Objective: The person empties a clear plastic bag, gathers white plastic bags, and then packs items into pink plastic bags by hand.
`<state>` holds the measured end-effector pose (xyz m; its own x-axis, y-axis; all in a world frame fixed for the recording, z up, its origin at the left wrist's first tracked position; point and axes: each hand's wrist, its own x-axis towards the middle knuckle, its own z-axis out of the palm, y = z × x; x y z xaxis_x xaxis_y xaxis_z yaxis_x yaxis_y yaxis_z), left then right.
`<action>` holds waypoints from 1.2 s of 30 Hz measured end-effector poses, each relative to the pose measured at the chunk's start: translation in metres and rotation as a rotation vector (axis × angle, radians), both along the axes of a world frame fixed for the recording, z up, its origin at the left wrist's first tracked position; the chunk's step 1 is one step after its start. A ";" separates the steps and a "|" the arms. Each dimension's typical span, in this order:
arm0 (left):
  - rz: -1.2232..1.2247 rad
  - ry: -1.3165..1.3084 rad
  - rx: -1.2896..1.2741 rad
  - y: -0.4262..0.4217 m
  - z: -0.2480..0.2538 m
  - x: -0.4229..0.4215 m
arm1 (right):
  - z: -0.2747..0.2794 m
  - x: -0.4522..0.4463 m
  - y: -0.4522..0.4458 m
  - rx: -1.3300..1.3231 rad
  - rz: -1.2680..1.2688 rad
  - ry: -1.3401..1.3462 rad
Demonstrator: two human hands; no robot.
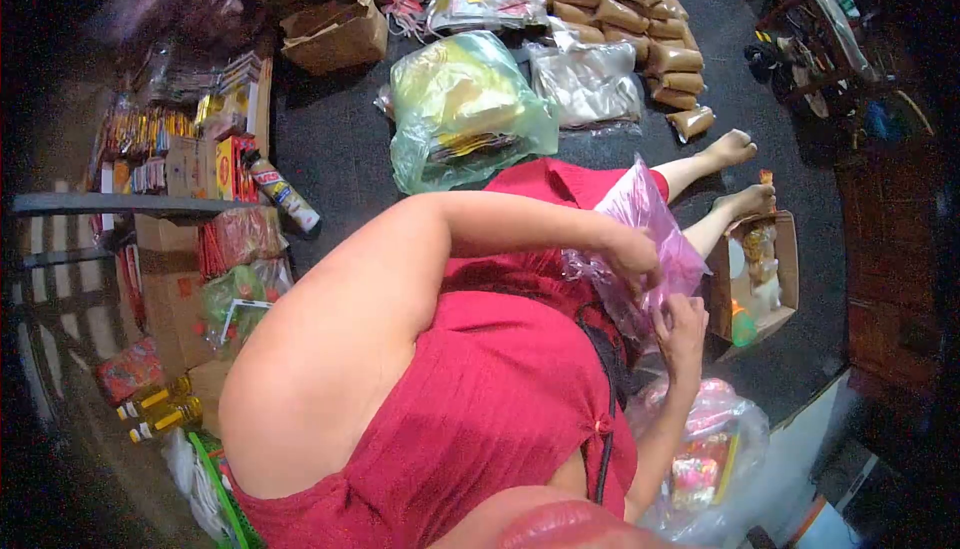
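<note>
As L grip [636, 257], R grip [674, 319] hold — bag [648, 207] btwn.

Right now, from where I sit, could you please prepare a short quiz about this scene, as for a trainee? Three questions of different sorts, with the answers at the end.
1. Multiple choice. What are the left hand and the right hand both at?
A) a spray can
B) a pink plastic bag
C) a yellow bottle

2. True or false. The filled brown packets lie beside the clear plastic bags.

3. Fill in the missing word. The open cardboard box with small items in it is close to the person's bare ____.

Key: 1: B. 2: true. 3: feet.
</note>
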<state>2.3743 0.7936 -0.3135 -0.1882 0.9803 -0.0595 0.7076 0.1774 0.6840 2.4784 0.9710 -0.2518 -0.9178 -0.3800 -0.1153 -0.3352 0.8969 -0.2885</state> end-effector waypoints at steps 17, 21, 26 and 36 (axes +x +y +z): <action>0.079 0.196 0.092 -0.097 0.016 0.002 | -0.036 0.052 0.059 -0.312 -0.244 -0.134; 0.066 0.182 0.193 -0.082 0.013 0.007 | 0.009 0.045 0.031 0.077 -0.114 0.032; 0.106 0.085 0.251 -0.069 0.019 0.024 | 0.003 -0.001 -0.015 -0.188 -0.113 -0.115; 0.066 0.176 0.169 -0.081 0.012 0.026 | -0.062 -0.001 -0.024 -0.181 -0.064 -0.101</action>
